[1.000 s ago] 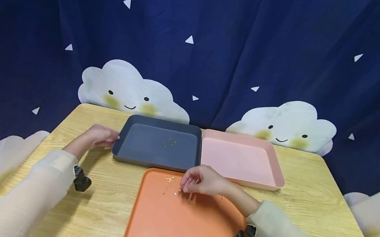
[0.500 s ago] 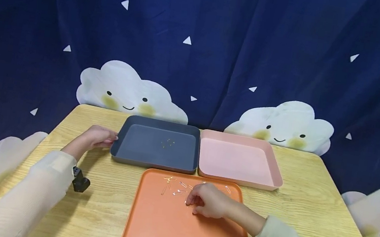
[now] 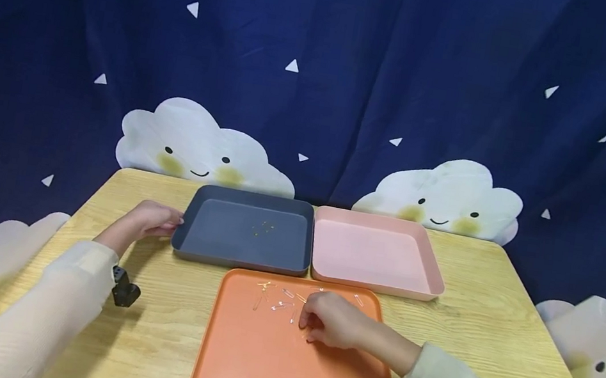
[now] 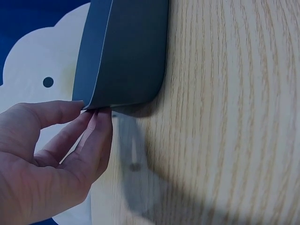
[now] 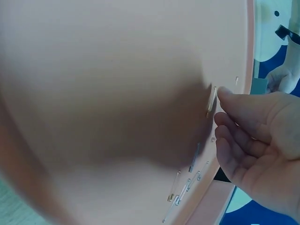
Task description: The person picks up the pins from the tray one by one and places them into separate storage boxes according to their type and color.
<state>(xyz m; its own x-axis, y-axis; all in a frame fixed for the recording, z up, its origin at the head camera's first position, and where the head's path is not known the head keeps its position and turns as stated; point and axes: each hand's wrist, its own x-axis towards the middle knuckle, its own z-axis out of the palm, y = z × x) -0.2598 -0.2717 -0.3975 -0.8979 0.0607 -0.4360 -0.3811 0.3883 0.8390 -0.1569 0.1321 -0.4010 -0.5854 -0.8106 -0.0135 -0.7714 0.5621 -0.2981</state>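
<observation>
My right hand [image 3: 331, 321] lies palm down on the far part of the orange tray [image 3: 277, 373], beside several small metal pins [image 3: 278, 302]. In the right wrist view the right hand [image 5: 253, 140] has loosely bent fingers, and one fingertip touches a gold pin [image 5: 211, 101] on the orange tray [image 5: 93, 93]; nothing is pinched. My left hand [image 3: 150, 219] rests against the left edge of the dark grey tray [image 3: 212, 254]. Up close, the left hand [image 4: 56, 154] has nearly straight fingers whose tips touch the corner of the grey tray [image 4: 126, 51]. A few gold pins [image 3: 264, 227] lie inside it.
A pink tray [image 3: 377, 284] sits right of the grey one, touching it. All three trays stand on a wooden table [image 3: 494, 319]. A dark blue curtain with cloud figures [image 3: 201, 149] hangs behind. Black camera mounts [image 3: 124, 290] hang at both wrists.
My right hand has come from the orange tray's far edge a little nearer and to the right, uncovering the pins. The left hand has stayed at the grey tray.
</observation>
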